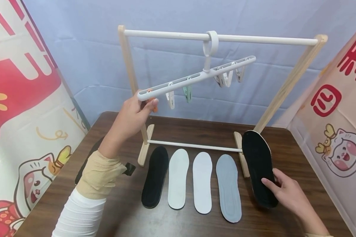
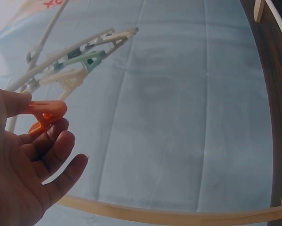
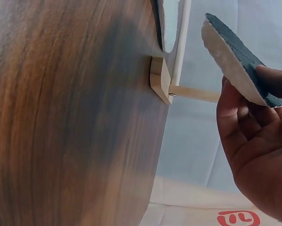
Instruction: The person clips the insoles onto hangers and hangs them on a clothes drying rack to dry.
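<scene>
- Black insole (image 1: 258, 168) sits at the lower right of the head view, raised off the bench (image 1: 195, 128) at its toe end; the right hand (image 1: 287, 191) grips its near edge, fingers curled under and thumb on top, so that it stands tilted rather than flat.
- In the right wrist view the same insole (image 3: 235, 56) shows its pale underside and dark top, clear of the wood, which confirms it is lifted and not resting.
- Left hand (image 1: 133, 115) is up at the centre left of the head view, at the low end of the white clip hanger (image 1: 195, 77). It pinches the orange clip (image 2: 46, 113) between thumb and fingers, in my judgement to steady or open it.
- Hanger hangs by its ring from the top bar of the wooden rack (image 1: 222, 38) and slopes down to the left, most likely because the left hand pulls that end down.
- Other clips, white (image 1: 170, 98) and green (image 1: 187, 93), dangle free and hold nothing.
- Four more insoles lie flat in a row in front of the rack's lower bar: a second black one (image 1: 155, 176), two white (image 1: 178, 177) (image 1: 202, 181), one grey (image 1: 229, 187). They are side by side, not overlapping, all within reach.
</scene>
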`<move>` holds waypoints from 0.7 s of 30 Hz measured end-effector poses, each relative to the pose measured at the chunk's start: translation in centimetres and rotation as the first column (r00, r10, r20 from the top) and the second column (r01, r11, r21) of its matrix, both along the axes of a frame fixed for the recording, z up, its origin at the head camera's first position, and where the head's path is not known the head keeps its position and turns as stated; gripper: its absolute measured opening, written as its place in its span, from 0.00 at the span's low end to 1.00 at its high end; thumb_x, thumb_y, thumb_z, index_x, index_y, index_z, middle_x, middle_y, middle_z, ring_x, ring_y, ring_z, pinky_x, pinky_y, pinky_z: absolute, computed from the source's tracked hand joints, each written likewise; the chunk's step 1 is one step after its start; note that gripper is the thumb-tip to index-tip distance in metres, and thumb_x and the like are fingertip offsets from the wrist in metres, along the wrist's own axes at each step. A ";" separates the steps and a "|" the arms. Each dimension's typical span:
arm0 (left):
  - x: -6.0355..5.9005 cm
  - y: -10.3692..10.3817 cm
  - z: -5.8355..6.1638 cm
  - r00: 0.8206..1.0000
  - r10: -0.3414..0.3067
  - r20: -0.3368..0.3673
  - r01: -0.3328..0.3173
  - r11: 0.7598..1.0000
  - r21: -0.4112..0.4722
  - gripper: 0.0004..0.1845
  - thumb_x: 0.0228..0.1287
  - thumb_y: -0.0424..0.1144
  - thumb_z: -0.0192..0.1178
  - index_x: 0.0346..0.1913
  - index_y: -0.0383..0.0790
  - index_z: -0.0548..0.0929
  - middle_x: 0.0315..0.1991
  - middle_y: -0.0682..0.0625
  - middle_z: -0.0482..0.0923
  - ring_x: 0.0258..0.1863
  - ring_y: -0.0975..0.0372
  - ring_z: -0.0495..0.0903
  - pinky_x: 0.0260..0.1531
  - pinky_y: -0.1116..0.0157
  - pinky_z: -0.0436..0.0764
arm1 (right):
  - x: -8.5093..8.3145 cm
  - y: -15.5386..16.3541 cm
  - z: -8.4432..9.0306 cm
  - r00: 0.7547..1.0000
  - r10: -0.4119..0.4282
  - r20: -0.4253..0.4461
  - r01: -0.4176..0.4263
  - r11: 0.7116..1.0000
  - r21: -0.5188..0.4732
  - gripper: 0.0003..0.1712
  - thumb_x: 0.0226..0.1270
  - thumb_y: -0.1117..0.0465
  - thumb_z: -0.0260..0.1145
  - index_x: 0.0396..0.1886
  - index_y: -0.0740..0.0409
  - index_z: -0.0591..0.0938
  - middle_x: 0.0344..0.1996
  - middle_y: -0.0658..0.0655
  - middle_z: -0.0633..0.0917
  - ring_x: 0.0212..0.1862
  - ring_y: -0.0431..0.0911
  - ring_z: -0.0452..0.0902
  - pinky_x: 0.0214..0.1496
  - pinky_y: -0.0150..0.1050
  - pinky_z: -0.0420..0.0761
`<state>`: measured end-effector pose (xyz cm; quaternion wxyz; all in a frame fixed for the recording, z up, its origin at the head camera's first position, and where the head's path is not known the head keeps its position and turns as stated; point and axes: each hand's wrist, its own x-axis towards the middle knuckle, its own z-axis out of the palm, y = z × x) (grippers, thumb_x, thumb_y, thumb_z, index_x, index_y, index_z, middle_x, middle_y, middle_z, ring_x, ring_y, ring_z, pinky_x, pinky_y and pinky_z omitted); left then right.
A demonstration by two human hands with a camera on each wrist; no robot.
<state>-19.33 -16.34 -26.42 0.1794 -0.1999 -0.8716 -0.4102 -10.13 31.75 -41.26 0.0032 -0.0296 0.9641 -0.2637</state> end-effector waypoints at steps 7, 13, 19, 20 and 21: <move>-0.1 0.2 0.0 1.000 0.003 -0.006 -0.003 1.000 -0.010 0.14 0.77 0.52 0.54 0.49 0.45 0.77 0.35 0.53 0.79 0.34 0.58 0.72 0.38 0.59 0.70 | -0.4 -0.7 0.1 0.999 0.030 -0.022 -0.030 0.999 -0.016 0.18 0.74 0.48 0.65 0.52 0.54 0.79 0.27 0.48 0.82 0.31 0.38 0.72 0.33 0.35 0.70; -0.1 0.3 -0.1 1.000 0.006 -0.002 -0.006 1.000 -0.010 0.13 0.77 0.51 0.55 0.47 0.44 0.77 0.35 0.53 0.79 0.35 0.58 0.73 0.39 0.59 0.71 | -0.7 -1.6 0.3 0.998 0.058 -0.014 -0.058 0.998 -0.035 0.16 0.75 0.48 0.64 0.51 0.53 0.79 0.27 0.50 0.80 0.31 0.40 0.72 0.33 0.35 0.70; 0.0 0.3 0.0 1.000 0.008 -0.003 -0.008 1.000 -0.007 0.13 0.77 0.50 0.55 0.49 0.44 0.77 0.35 0.53 0.80 0.34 0.58 0.72 0.39 0.59 0.71 | -1.2 -2.2 0.3 0.996 0.082 -0.021 -0.083 0.995 -0.046 0.15 0.75 0.48 0.64 0.49 0.53 0.79 0.26 0.49 0.78 0.31 0.40 0.71 0.33 0.35 0.69; 0.0 0.3 0.0 1.000 0.007 -0.004 -0.007 1.000 -0.008 0.13 0.77 0.51 0.54 0.49 0.44 0.77 0.35 0.52 0.80 0.34 0.58 0.72 0.39 0.59 0.71 | -1.3 -2.3 0.3 0.996 0.090 -0.030 -0.091 0.995 -0.045 0.14 0.74 0.49 0.65 0.49 0.53 0.79 0.26 0.49 0.78 0.30 0.39 0.71 0.33 0.35 0.70; -0.1 0.3 0.0 1.000 0.008 -0.006 -0.008 1.000 -0.008 0.14 0.77 0.51 0.54 0.49 0.44 0.77 0.35 0.53 0.80 0.35 0.58 0.73 0.39 0.59 0.71 | -1.4 -2.4 0.3 0.995 0.095 -0.034 -0.097 0.994 -0.047 0.14 0.74 0.49 0.66 0.49 0.53 0.79 0.26 0.48 0.79 0.31 0.38 0.71 0.33 0.35 0.70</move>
